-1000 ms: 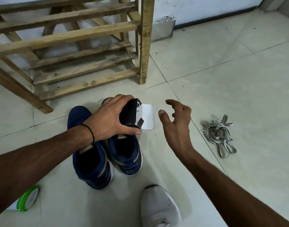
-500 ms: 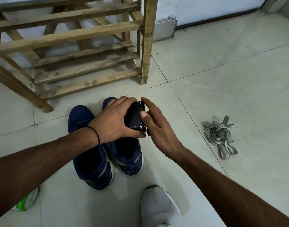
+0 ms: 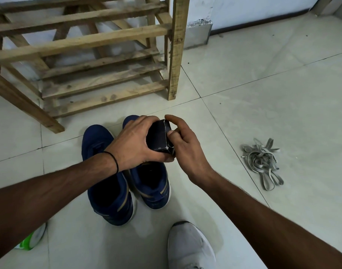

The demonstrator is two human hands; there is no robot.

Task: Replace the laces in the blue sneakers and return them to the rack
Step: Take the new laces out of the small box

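Observation:
Two blue sneakers stand side by side on the tiled floor, the left sneaker (image 3: 110, 195) and the right sneaker (image 3: 153, 188), both without laces. Just above their toes my left hand (image 3: 135, 142) grips a small dark box (image 3: 159, 137). My right hand (image 3: 182, 146) holds the box's right end, thumb and fingers curled round its flap edge. A heap of grey laces (image 3: 261, 162) lies on the floor to the right. The wooden rack (image 3: 84, 61) stands behind the sneakers, its slats bare.
A grey shoe (image 3: 189, 247) on a foot shows at the bottom middle. A green and white object (image 3: 33, 238) lies at the lower left, partly behind my left forearm. A metal skirting box (image 3: 198, 34) stands by the wall past the rack's post.
My right hand came in from the right and took hold of the box's end; the white flap seen open a second ago is now folded shut. My left hand kept its grip.

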